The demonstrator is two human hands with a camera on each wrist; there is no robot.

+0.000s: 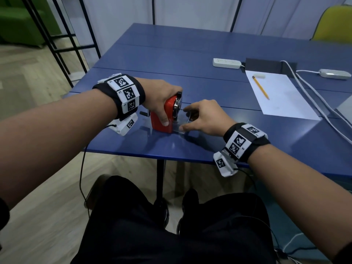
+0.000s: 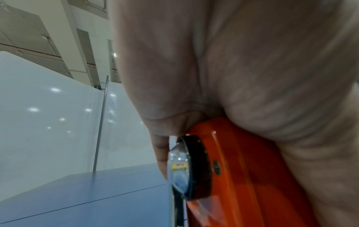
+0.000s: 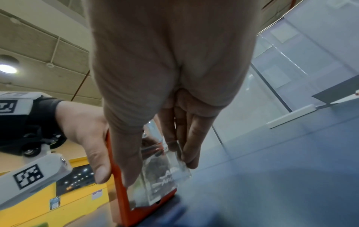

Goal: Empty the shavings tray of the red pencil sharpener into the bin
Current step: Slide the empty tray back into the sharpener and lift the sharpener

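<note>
The red pencil sharpener (image 1: 162, 121) stands on the blue table (image 1: 171, 54) near its front edge. My left hand (image 1: 164, 104) grips it from above, thumb down the near side. Its clear shavings tray (image 1: 180, 123) sticks partway out of the right face. My right hand (image 1: 184, 119) pinches that tray, thumb on the near wall and fingers on the far wall. In the right wrist view the tray (image 3: 161, 173) holds dark shavings and sits in the red body (image 3: 124, 199). The left wrist view shows the sharpener's red casing (image 2: 242, 169) under my palm. No bin is in view.
To the right lies a white sheet (image 1: 280, 96) with a yellow pencil (image 1: 260, 87) and an eraser (image 1: 259, 75). Behind it are a power strip (image 1: 226, 63), white cables (image 1: 312, 92) and an adapter (image 1: 335, 74). A yellow chair (image 1: 335, 23) stands at the far right.
</note>
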